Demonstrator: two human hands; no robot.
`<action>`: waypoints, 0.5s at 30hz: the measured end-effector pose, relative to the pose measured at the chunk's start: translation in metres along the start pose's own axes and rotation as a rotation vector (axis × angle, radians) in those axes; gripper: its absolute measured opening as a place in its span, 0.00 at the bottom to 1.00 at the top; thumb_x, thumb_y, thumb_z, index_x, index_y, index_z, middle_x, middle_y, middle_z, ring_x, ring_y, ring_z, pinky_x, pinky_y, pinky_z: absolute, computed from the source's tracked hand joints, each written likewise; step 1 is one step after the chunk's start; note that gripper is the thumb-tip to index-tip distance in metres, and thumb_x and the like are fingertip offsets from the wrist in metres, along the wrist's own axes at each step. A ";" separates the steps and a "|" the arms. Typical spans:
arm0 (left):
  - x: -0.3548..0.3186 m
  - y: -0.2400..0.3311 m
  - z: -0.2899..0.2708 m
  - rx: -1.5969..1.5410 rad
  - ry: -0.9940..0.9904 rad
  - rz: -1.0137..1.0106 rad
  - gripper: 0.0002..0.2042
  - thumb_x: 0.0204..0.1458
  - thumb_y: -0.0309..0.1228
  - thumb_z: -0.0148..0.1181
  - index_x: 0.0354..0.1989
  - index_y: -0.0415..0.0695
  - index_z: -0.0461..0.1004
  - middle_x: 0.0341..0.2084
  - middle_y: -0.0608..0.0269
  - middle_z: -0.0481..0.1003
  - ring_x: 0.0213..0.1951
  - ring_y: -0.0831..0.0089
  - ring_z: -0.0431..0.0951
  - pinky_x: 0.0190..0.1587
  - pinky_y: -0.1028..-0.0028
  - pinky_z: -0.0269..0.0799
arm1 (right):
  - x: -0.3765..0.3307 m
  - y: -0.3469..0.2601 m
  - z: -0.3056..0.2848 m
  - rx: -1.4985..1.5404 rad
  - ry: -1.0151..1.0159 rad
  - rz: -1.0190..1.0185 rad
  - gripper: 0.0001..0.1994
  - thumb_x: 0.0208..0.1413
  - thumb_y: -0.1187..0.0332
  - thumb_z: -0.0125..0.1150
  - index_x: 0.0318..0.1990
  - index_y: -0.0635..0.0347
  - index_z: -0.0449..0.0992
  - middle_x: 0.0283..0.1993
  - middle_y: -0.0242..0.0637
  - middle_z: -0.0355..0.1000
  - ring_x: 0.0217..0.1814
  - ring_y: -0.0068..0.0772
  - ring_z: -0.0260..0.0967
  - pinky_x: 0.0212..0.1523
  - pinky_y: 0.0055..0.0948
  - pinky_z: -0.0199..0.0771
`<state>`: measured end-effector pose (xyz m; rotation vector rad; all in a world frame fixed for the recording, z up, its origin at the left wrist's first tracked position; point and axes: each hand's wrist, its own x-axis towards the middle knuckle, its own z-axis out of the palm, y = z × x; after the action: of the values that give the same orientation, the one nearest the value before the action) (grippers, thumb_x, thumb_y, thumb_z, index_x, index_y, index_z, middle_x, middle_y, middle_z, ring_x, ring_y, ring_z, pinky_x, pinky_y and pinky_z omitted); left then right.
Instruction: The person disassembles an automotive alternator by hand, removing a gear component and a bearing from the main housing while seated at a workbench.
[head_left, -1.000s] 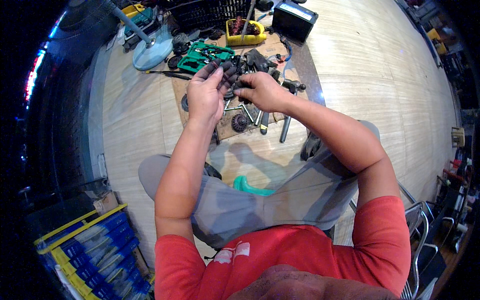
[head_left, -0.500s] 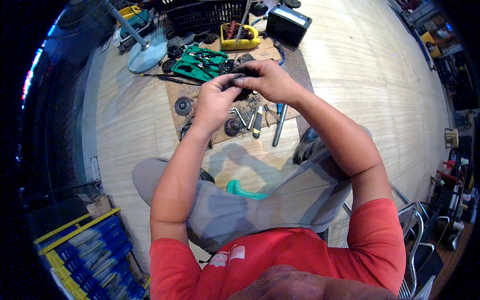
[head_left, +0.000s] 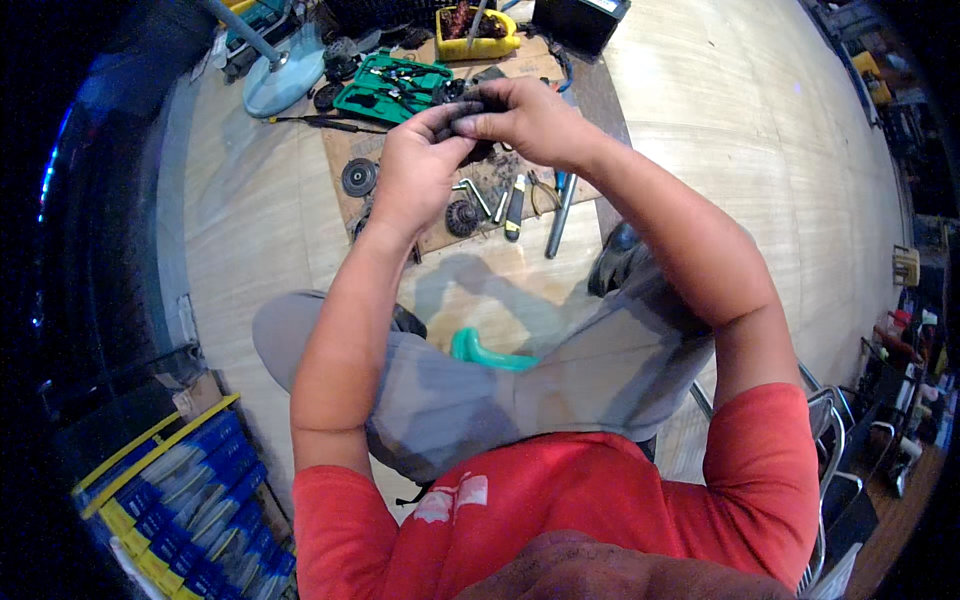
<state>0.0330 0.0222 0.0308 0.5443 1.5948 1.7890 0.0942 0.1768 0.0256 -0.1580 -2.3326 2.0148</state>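
Note:
Over the cardboard sheet [head_left: 432, 236], my left hand [head_left: 420, 165] and my right hand [head_left: 530, 122] meet with fingertips pinched together. Blackened fingers close around a small dark part that they mostly hide, so its kind does not show. On the cardboard just nearer to me lie an L-shaped hex key [head_left: 474, 196], a finned dark round part [head_left: 462, 217], a utility knife [head_left: 515, 207], pliers [head_left: 544, 197] and a metal tube [head_left: 562, 216]. A grooved pulley [head_left: 360, 177] rests to the left of them. Beyond my hands, a green tool case [head_left: 394, 86] lies open with tools inside.
At the back stand a yellow cut-open container [head_left: 478, 46] with reddish-brown pieces, a black battery [head_left: 580, 28] and a black crate [head_left: 385, 14]. A stand's round pale-blue base [head_left: 284, 88] is at far left. Blue-and-yellow boxes [head_left: 190, 510] stand near left; a metal chair [head_left: 826, 470] near right.
The whole scene sits higher in the picture, as my view has tilted down a little. My hands stay together over the cardboard, fingers only slightly shifted.

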 end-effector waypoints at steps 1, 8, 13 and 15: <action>0.000 0.000 0.000 0.013 0.005 0.006 0.13 0.52 0.19 0.54 0.47 0.31 0.72 0.39 0.58 0.76 0.38 0.76 0.77 0.44 0.77 0.74 | -0.001 -0.005 -0.002 -0.071 -0.033 -0.003 0.12 0.53 0.67 0.62 0.42 0.64 0.76 0.34 0.28 0.74 0.34 0.16 0.66 0.37 0.19 0.67; 0.003 -0.004 -0.002 -0.047 0.069 0.016 0.13 0.52 0.19 0.54 0.47 0.33 0.72 0.38 0.58 0.76 0.37 0.75 0.77 0.41 0.77 0.75 | 0.001 0.004 0.006 0.111 -0.018 0.018 0.14 0.56 0.63 0.60 0.44 0.65 0.75 0.36 0.29 0.73 0.35 0.18 0.67 0.39 0.21 0.69; 0.015 -0.005 -0.013 -0.395 0.137 0.106 0.12 0.53 0.17 0.51 0.47 0.35 0.70 0.38 0.54 0.76 0.39 0.69 0.77 0.40 0.74 0.75 | -0.004 0.006 0.018 0.168 -0.033 0.100 0.16 0.58 0.61 0.58 0.45 0.66 0.75 0.34 0.29 0.73 0.34 0.16 0.65 0.37 0.21 0.68; 0.017 -0.005 -0.017 -0.459 0.154 0.111 0.12 0.54 0.16 0.48 0.47 0.33 0.69 0.42 0.50 0.75 0.44 0.61 0.77 0.48 0.67 0.76 | -0.005 0.012 0.020 0.097 -0.001 0.120 0.16 0.58 0.62 0.58 0.46 0.67 0.75 0.32 0.29 0.73 0.33 0.16 0.63 0.37 0.23 0.67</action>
<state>0.0104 0.0226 0.0211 0.2865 1.2042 2.2369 0.0972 0.1584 0.0113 -0.2988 -2.2707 2.1772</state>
